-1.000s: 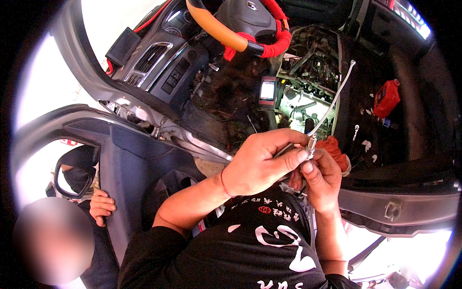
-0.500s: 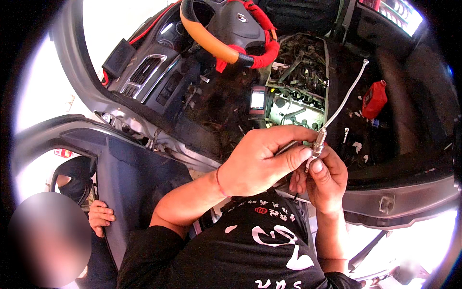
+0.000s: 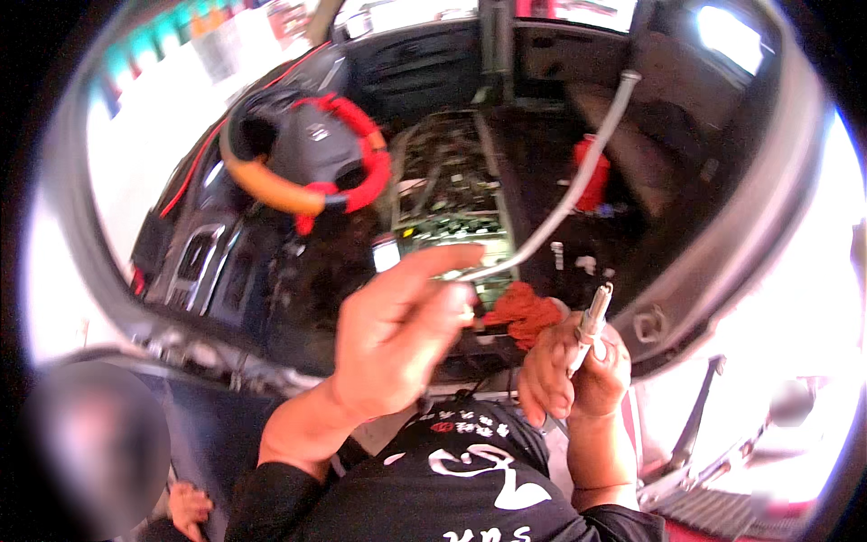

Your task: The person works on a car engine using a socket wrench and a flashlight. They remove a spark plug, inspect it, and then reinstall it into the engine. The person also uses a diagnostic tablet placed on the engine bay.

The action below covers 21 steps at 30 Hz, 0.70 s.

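My left hand, a little blurred, pinches a long, thin, bent silver rod with a small knob at its far end. The rod slants up and right over the exposed engine. Lower on the right, my right hand holds a spark plug upright, its tip pointing up. Plug and rod are apart. Just behind my right hand lies a crumpled orange-red cloth. A phone with a lit screen is beyond my left hand, by the engine.
A steering wheel with an orange and red cover stands at the left. A red bottle and white scraps are on the dark floor at the right. At the lower left, another person's hand is near the door panel.
My hands have drawn apart: the left went left with the rod, and the spark plug, earlier against the rod's end, stays in the right. The view has shifted, and the cloth shows now.
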Motion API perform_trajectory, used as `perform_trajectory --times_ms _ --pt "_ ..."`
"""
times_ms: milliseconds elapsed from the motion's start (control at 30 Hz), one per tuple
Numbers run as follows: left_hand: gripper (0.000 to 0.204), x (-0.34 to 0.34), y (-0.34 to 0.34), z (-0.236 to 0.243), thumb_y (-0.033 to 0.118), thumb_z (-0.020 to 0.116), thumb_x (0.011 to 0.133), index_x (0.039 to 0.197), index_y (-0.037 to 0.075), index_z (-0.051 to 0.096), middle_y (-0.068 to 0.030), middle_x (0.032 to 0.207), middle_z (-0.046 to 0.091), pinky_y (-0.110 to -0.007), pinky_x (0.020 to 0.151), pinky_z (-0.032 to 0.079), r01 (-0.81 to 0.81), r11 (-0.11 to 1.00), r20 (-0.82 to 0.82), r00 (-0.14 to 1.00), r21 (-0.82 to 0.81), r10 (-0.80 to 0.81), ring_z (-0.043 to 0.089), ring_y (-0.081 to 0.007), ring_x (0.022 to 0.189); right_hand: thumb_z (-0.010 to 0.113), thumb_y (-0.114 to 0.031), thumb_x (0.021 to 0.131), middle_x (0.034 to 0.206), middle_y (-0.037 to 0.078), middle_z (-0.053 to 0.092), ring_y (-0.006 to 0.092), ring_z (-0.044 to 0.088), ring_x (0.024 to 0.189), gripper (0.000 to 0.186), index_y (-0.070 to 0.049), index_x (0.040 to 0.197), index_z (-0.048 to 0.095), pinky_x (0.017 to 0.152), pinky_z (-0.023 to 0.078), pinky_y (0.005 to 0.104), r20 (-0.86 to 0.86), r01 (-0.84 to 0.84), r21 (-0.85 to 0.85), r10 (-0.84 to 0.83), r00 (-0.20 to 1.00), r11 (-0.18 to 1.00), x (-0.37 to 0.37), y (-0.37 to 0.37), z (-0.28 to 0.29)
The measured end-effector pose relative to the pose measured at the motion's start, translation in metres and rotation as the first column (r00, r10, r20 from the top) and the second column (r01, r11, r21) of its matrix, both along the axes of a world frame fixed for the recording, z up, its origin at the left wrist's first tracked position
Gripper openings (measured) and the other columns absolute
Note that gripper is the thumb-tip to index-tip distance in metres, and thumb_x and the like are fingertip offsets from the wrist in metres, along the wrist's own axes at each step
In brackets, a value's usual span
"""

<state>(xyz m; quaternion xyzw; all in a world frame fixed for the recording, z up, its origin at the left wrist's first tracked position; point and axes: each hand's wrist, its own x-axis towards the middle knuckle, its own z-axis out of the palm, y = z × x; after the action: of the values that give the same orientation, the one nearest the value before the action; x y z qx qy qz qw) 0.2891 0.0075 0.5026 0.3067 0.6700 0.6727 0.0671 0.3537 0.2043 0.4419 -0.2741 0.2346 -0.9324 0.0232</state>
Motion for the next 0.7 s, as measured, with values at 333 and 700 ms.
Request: perform_trajectory --times_ms 333,700 --pt "0.029 -0.013 0.011 -0.046 0.018 0.057 0.102 0.121 -0.003 0.061 0.0037 0.062 0.048 -0.020 0.043 0.027 0.075 0.997 0.190 0.979 0.012 -0.076 0.038 -0.0026 0.048 0.052 -0.028 0.099 0.065 0.012 0.058 0.0233 0.056 0.048 0.035 0.004 0.085 0.058 0.045 0.047 0.0353 -0.710 0.798 0.221 -0.469 0.526 0.560 0.111 0.023 0.051" --pt "0.030 -0.028 0.001 -0.064 0.020 0.060 0.101 0.120 -0.002 0.062 0.0034 0.065 0.050 -0.021 0.041 0.027 0.024 0.999 0.272 0.962 0.047 -0.036 0.040 -0.0031 0.048 0.056 -0.028 0.096 0.061 0.009 0.057 0.0196 0.053 0.045 0.034 0.002 0.080 0.056 0.040 0.040 0.0322 -0.715 0.883 0.258 -0.537 0.447 0.391 0.111 0.025 0.066"
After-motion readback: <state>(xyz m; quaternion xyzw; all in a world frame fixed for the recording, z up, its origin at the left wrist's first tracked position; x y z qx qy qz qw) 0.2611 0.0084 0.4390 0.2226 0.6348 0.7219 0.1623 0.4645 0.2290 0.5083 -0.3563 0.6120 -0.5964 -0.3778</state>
